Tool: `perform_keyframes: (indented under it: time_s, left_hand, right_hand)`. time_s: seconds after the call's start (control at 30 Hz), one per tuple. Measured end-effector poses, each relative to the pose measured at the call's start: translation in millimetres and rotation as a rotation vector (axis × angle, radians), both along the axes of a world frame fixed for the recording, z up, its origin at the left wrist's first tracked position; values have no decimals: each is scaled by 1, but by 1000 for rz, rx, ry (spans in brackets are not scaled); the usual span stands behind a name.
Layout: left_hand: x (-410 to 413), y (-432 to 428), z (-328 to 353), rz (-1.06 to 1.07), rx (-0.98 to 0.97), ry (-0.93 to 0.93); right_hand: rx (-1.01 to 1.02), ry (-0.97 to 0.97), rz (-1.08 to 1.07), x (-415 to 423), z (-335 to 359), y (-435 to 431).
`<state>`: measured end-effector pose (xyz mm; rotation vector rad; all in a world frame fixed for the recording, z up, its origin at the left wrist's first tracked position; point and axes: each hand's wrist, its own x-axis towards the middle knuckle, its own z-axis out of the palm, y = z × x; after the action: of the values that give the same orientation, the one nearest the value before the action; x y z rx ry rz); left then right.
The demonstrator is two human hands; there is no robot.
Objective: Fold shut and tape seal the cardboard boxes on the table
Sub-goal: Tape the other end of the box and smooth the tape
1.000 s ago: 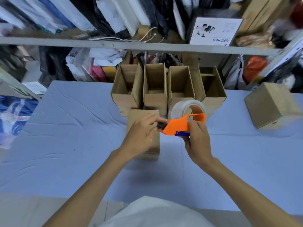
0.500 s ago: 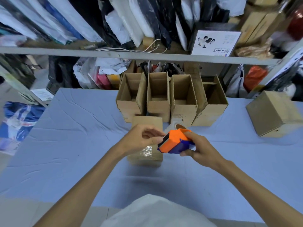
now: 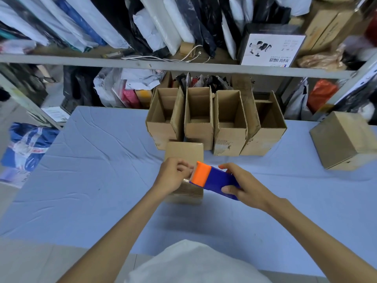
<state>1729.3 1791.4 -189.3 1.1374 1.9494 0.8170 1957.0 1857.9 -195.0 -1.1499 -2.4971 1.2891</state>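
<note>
**Dispenser lowered to box**

The orange-and-blue plastic tape dispenser (image 3: 212, 180), upright a second ago, has been tipped flat over the small closed brown cardboard box (image 3: 183, 150) on the blue-covered surface (image 3: 102, 170). It is gripped by the right hand (image 3: 244, 186). Fingers of the left hand (image 3: 173, 176) are curled at its orange head; a pinched tape end cannot be discerned. Sealing is judged imminent.

Right hand (image 3: 243, 185) gripping tape dispenser (image 3: 214, 178), box (image 3: 183, 150) beneath

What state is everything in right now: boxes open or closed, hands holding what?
Front box, flaps folded shut.
Four back boxes, open-topped.
Right-side box, closed.
Tape dispenser, held above front box.
Right hand, grips tape dispenser.
Left hand, curled at dispenser's orange end; pinch unclear.
</note>
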Motion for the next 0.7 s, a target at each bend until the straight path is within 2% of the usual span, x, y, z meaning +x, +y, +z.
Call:
perform_keyframes:
  time_s: [0.07,0.2,0.27,0.43,0.7]
  left_hand:
    - [1,-3,-4,19,-25,-37]
    - [-2,-3,-14,7,-140,-248]
    - [-3,-4,-18,50,-189,-317]
    - [-1,-5,-22,152,-224,-350]
    - [3,-9,-30,196,-187,-377]
  right_hand:
    - [9,-27,20,-2,-3,-5]
    - [290,-225,67,-14,-14,-11]
    - [365,-210,54,-17,-18,-11]
    - [386,-130,39,-14,-18,-9]
    - [400,-115,98,-6,-13,-4]
